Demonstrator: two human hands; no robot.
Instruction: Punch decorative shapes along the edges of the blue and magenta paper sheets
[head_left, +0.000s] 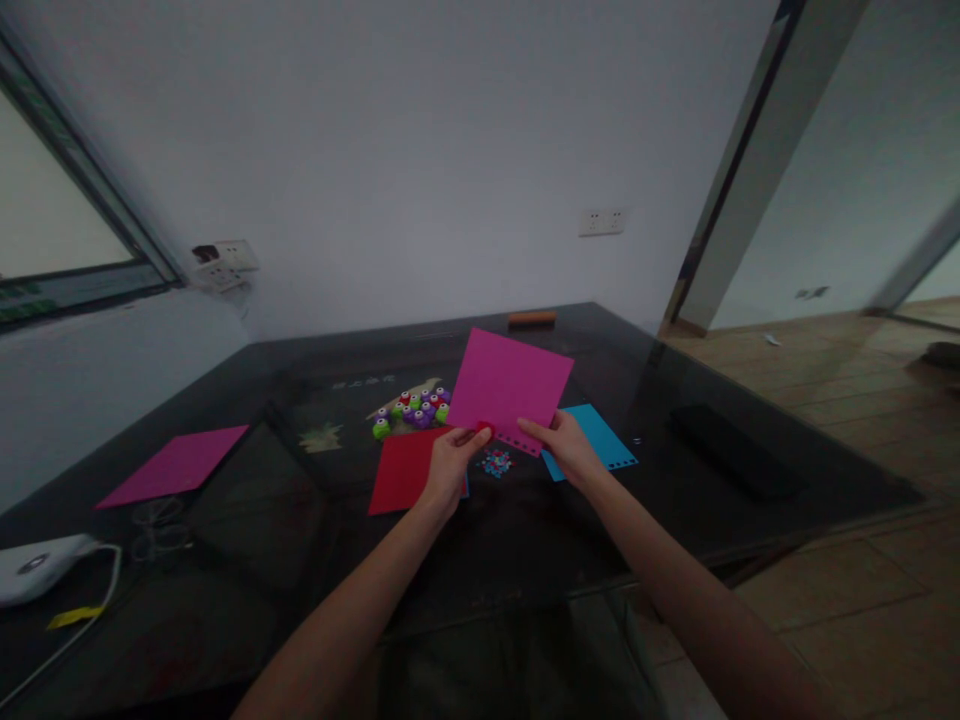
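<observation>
My left hand (pixel 448 462) pinches a small red craft punch (pixel 486 429) at the lower left edge of a pink sheet of paper (pixel 511 378). My right hand (pixel 568 448) grips the same sheet by its lower right part, thumb on top. A row of small cut-out holes runs along the sheet's lower edge between the hands. Just below lies a little heap of coloured paper bits (pixel 496 462). Under my left hand is a red sheet (pixel 405 470), with a blue edge showing beneath it. Near my right hand a blue sheet (pixel 598 437) has holes along its near edge.
Several green, purple and red punches (pixel 416 408) stand in a cluster on the dark table (pixel 540 560). Another pink sheet (pixel 176 465) lies at the left, near a white device (pixel 45 568) with a cable. A long black object (pixel 731 450) lies right; a brown roll (pixel 532 319) sits behind.
</observation>
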